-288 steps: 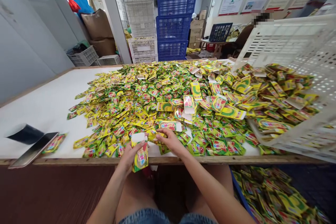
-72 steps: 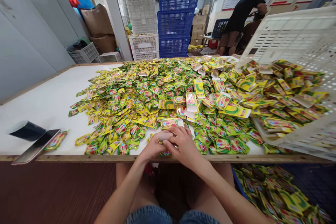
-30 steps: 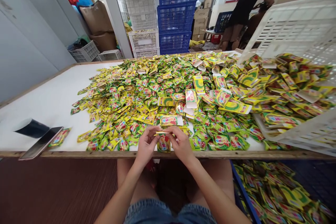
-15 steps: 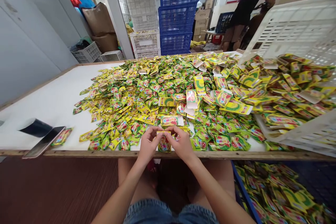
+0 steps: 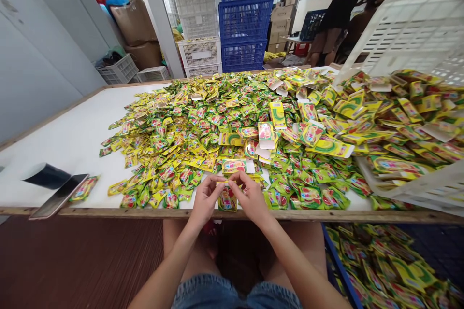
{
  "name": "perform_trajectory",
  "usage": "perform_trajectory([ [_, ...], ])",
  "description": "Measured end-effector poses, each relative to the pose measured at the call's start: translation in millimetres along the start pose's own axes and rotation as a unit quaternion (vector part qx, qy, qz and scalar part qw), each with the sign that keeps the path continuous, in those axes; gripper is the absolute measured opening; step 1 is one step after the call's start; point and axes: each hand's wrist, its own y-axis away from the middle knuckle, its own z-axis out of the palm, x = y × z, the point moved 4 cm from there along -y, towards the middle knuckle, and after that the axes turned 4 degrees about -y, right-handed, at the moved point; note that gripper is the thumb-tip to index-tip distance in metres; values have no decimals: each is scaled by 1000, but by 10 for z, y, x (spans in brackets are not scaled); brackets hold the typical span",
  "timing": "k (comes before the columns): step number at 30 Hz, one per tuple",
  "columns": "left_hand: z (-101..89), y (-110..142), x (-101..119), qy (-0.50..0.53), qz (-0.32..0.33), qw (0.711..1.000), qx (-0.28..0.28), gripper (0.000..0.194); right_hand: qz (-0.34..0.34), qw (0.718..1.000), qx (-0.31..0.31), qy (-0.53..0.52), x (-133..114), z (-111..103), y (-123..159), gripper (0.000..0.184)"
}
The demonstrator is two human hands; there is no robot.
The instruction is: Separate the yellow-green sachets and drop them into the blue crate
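Between my hands, at the table's front edge, is a small printed carton (image 5: 227, 201) in yellow, green and red. My left hand (image 5: 206, 199) pinches its top edge from the left, thumb and fingertips together. On the other side my right hand (image 5: 251, 196) grips the same top edge in a like pinch. The fingertips hide part of the carton's upper end. Just beyond them lies another carton (image 5: 234, 166) with a white end flap. A broad heap of small shiny green and yellow sachets (image 5: 195, 125) spreads out around and behind my hands.
A white crate (image 5: 402, 193) of flat cartons lies tipped at right. A phone (image 5: 60, 195) leans on a dark cylinder (image 5: 47, 176) at left. A blue crate (image 5: 340, 265) with cartons stands below the table. Stacked blue crates (image 5: 246, 19) and a bending person (image 5: 344, 9) are behind.
My hands keep their pinch on the carton's top edge, with only slight finger movement. The whole view has shifted a little.
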Motion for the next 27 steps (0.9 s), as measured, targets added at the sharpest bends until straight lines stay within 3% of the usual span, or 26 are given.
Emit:
perform_trajectory([
  [9,-69,93,-122,-37,-6,999,28,17,-10,998,-9,-55,71,-29,39,18],
  [16,-11,138,-91,-97,5,995,21,21,56,996,-39,-54,20,-98,-84,17],
  [27,-18,98,-88,-96,21,995,26,17,-27,999,-7,-15,185,-73,219,20],
])
